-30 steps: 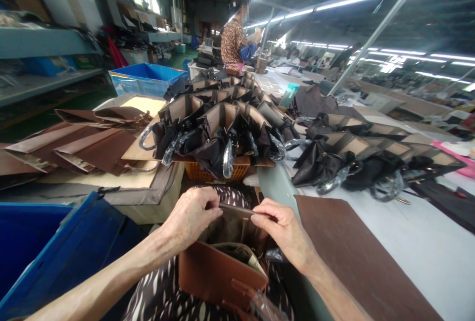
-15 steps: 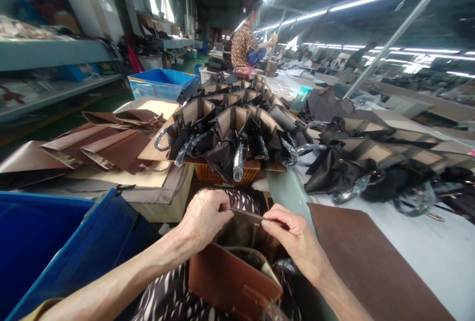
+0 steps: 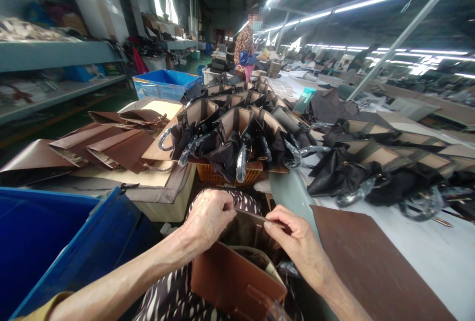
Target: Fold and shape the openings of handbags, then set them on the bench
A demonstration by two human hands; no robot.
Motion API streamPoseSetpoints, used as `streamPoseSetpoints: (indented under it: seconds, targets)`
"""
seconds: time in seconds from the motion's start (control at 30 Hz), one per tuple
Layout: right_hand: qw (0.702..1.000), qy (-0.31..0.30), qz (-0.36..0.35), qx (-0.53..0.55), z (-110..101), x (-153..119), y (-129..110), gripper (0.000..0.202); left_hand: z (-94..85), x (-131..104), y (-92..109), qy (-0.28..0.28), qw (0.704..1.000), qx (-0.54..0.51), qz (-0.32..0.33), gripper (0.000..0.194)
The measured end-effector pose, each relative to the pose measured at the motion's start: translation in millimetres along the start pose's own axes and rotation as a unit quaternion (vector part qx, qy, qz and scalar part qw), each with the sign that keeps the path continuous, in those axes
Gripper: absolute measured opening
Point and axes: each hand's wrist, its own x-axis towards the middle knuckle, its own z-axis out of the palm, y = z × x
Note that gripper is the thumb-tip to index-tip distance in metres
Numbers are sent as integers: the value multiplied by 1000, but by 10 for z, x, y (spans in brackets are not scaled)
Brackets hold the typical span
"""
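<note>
Brown bag point(image 3: 237, 279), mouth open, far edge point(image 3: 252, 215) tight in left fingers point(image 3: 227, 207) and right fingers point(image 3: 279, 234), blue bin point(image 3: 111, 232) leftward.

- A brown bag point(image 3: 232, 274), open at the top, sits on the lap point(image 3: 163, 294), between its left and right edges.
- Its smooth reddish-brown front panel point(image 3: 222, 281) faces the near edge of the lap, the top slanting lower toward the right.
- The far rim point(image 3: 249, 216) stands raised, its inner side dark brown.
- Between the two shows a folded, olive-brown lining point(image 3: 252, 252).
- Clear plastic point(image 3: 277, 309) covers part of the bag's lower right.
</note>
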Motion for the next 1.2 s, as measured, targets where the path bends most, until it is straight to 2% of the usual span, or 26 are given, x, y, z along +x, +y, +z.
streamPoseSetpoints:
  seconds: [0.2, 0.27, 0.37, 0.5, 0.67, 0.8, 0.87, 0.97, 1.07, 1.13, 1.2]
  targets:
    - [995, -27, -44, -87, 16, 50, -218, 17, 16, -34, -19, 10, 1000, -8, 7, 13]
    - [989, -36, -31, -141, 47, 99, -247, 21, 19, -49, -25, 12, 1000, -7, 10, 13]
    - [978, -42, -5, -206, 90, 169, -238, 18, 19, -62, -29, 13, 1000, -2, 9, 12]
    - [976, -60, 13, -208, 89, 209, -214, 20, 15, -66, -36, 7, 1000, -1, 1, 13]
    - [980, -48, 17, -193, 96, 212, -220, 18, 21, -66, -67, 5, 1000, -13, 7, 14]
    - [975, -49, 25, -217, 121, 219, -223, 21, -49, -92, -48, 1, 999, -22, 26, 14]
    - [974, -51, 31, -220, 106, 213, -231, 23, -129, -130, -33, -13, 999, -40, 24, 25]
    - [970, -47, 41, -235, 42, 179, -282, 27, -270, -211, -53, -40, 994, -100, -5, 56]
    - [956, -33, 56, -285, -30, 136, -376, 31, -367, -291, -123, -112, 966, -232, -26, 79]
    - [944, -16, 55, -325, -60, 113, -446, 32, -386, -318, -172, -169, 937, -306, -26, 76]
    - [933, -3, 35, -358, -69, 91, -512, 32, -380, -301, -221, -189, 923, -334, -9, 67]
